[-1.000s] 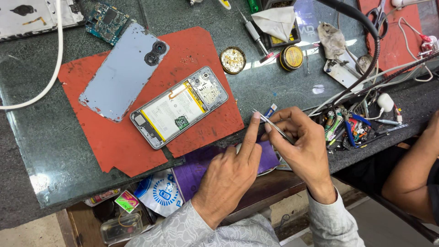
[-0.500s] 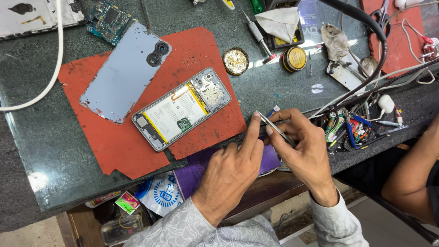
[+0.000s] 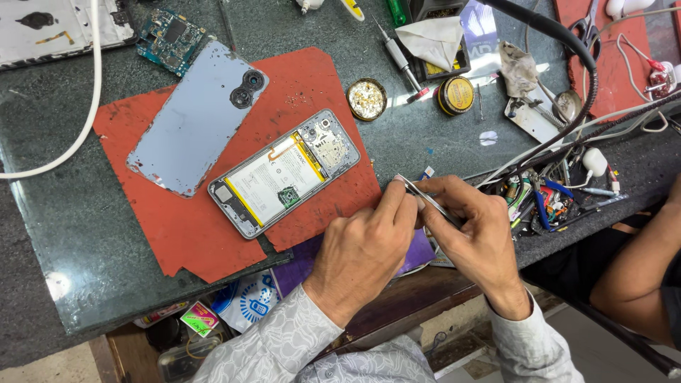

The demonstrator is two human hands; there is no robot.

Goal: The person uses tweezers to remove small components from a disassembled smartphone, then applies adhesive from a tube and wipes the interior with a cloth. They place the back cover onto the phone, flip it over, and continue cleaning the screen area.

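Observation:
My right hand (image 3: 474, 230) grips metal tweezers (image 3: 418, 193) whose tips point up and left over the glass bench top. My left hand (image 3: 365, 250) has its fingertips pinched against the tweezers near the tips; whatever lies between them is too small to see. Just to the left, an opened phone (image 3: 284, 172) with its battery and boards exposed lies on a torn red mat (image 3: 177, 220). Its pale blue back cover (image 3: 195, 120) rests on the same mat further left.
A green circuit board (image 3: 169, 37) and white cable (image 3: 91, 85) lie at the back left. Two round tins (image 3: 367, 98) (image 3: 455, 95), a screwdriver (image 3: 399, 51) and a tangle of wires and tools (image 3: 560, 191) sit at the right. Another person's arm (image 3: 645, 262) is at the right edge.
Both hands stay together at the bench's front edge, with the fingers shifting slightly around the tweezers. The phone and back cover have not moved.

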